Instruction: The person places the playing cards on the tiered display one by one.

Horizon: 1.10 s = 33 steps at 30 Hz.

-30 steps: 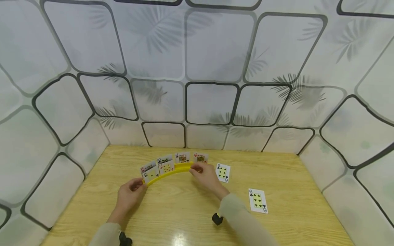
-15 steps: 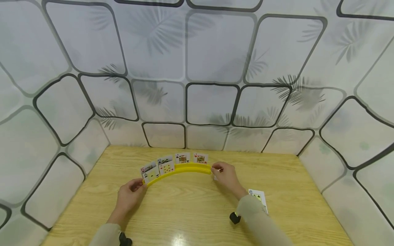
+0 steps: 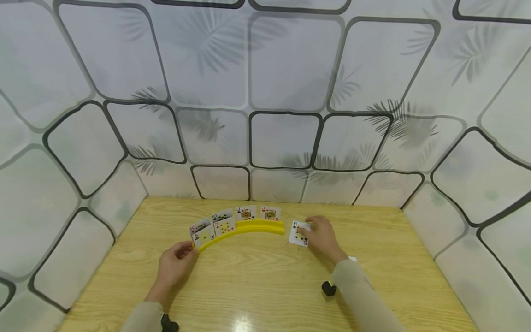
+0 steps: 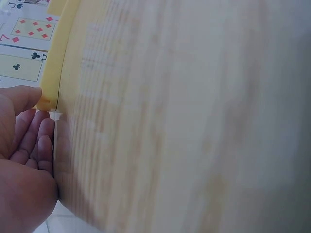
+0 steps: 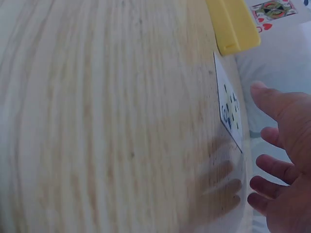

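At the table's back, a curved yellow playing-card holder (image 3: 257, 227) stands with several cards upright in it. My left hand (image 3: 176, 263) pinches its left end, the thumb (image 4: 26, 97) on the front, beside the ace of clubs (image 4: 17, 67) and seven of diamonds (image 4: 31, 30). A black six playing card (image 3: 297, 234) lies face up just right of the holder. Over that card's right side hovers my right hand (image 3: 325, 237), fingers spread and holding nothing; in the right wrist view the hand (image 5: 291, 150) is apart from the card (image 5: 228, 104).
Jack of spades (image 3: 246, 213) and jack of hearts (image 3: 270, 213) stand in the holder's back row. Another card (image 3: 352, 259) lies mostly hidden beneath the right forearm. The wooden table (image 3: 244, 286) meets patterned walls (image 3: 286, 138) at the back and sides.
My right hand has left the yellow holder's right end and moved right, over the black six. The right forearm now covers most of the other card. My left hand has stayed put.
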Each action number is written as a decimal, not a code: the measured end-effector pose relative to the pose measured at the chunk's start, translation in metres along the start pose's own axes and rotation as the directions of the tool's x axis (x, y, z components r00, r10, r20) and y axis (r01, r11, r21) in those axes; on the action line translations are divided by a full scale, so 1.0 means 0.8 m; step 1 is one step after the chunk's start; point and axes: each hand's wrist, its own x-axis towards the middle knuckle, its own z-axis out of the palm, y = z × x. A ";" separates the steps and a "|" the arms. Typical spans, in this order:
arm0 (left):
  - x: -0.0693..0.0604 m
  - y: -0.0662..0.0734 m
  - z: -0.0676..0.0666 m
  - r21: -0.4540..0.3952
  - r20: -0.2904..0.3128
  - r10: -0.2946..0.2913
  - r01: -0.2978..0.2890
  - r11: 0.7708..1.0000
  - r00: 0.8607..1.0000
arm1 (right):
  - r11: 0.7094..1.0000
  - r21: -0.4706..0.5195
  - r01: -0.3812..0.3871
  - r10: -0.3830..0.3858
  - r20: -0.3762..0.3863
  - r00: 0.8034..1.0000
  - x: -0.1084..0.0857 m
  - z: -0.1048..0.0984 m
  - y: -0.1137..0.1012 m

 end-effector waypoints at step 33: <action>0.001 0.000 0.000 0.004 0.015 -0.039 0.039 0.999 0.999 | 0.980 -0.196 0.027 -0.007 0.104 0.995 -0.006 -0.006 0.012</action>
